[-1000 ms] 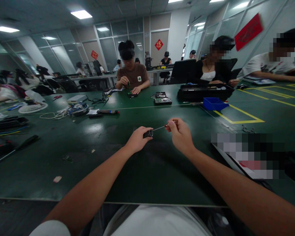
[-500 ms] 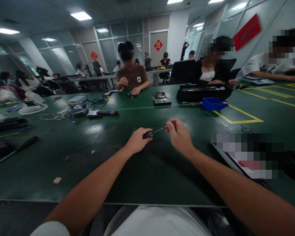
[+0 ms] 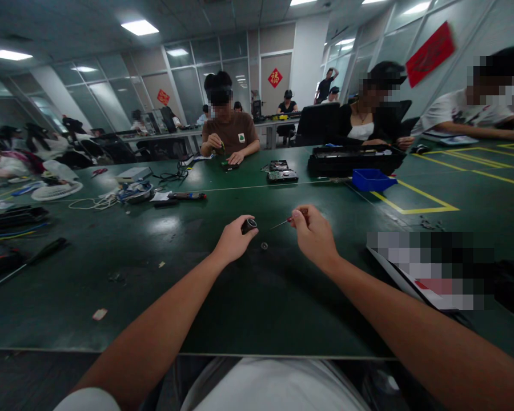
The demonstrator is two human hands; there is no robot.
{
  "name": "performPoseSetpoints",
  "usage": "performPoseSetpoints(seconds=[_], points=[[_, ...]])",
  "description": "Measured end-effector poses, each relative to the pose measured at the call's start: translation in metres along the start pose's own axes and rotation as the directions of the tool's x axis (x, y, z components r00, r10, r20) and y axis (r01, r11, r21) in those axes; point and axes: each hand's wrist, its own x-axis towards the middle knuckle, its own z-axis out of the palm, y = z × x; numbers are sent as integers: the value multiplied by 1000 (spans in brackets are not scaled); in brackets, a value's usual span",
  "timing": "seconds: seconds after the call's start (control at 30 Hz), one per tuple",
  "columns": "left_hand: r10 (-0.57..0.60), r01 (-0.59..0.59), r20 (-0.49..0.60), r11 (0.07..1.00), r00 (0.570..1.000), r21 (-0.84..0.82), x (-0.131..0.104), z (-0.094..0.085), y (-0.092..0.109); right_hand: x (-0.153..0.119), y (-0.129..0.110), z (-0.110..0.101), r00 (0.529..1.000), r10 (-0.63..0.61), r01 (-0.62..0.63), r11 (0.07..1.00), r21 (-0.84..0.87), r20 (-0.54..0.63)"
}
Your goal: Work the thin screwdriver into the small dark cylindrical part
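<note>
While the dark cylinder (image 3: 248, 225), likely light, stiff and best held around its side, sits grasped in your left hand (image 3: 235, 238), your right hand (image 3: 313, 231) pinches a red-handled tool (image 3: 289, 220) near a small round part (image 3: 264, 246) on the green table (image 3: 282, 302).

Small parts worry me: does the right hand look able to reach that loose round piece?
Probably yes: nothing visible blocks the right hand from the loose round piece, though that hand holds a red-handled tool.
</note>
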Motion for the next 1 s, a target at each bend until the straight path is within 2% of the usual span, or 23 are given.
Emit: performPoseSetpoints(seconds=[0.1, 0.17, 0.3, 0.47, 0.63, 0.77, 0.87, 0.93, 1.0], points=[[-43, 42, -4, 996, 999, -83, -1, -2, 5, 0, 0, 0, 1000, -2, 2, 1000, 19, 1], [-52, 54, 17, 995, 998, -84, -3, -3, 10, 0, 0, 1, 1000, -3, 3, 1000, 21, 0], [41, -45, 59, 996, 997, 72, -7, -3, 19, -1, -1, 1, 1000, -5, 5, 999, 33, 9], [161, -208, 189, 942, 969, 262, -9, 4, 18, -1, -1, 2, 1000, -11, 11, 1000, 27, 0], [137, -302, 346, 820, 928, 486, -9, 13, 14, -1, -1, 3, 1000, -9, 9, 999, 34, 8], [129, -331, 397, 800, 909, 500, -8, 14, 14, -1, -3, 2, 1000, -1, 1, 1000, 29, 17], [153, -267, 301, 882, 941, 389, -6, 8, 16, -1, -4, 1, 1000, -10, 10, 1000, 22, 18], [157, -189, 134, 944, 978, 270, -3, -2, 16, -1, -3, 1, 1000, -12, 12, 1000, 19, 18], [122, -111, -74, 984, 990, 137, 3, -18, 14, -1, -2, 1, 1000, -11, 10, 1000, 20, 23]])
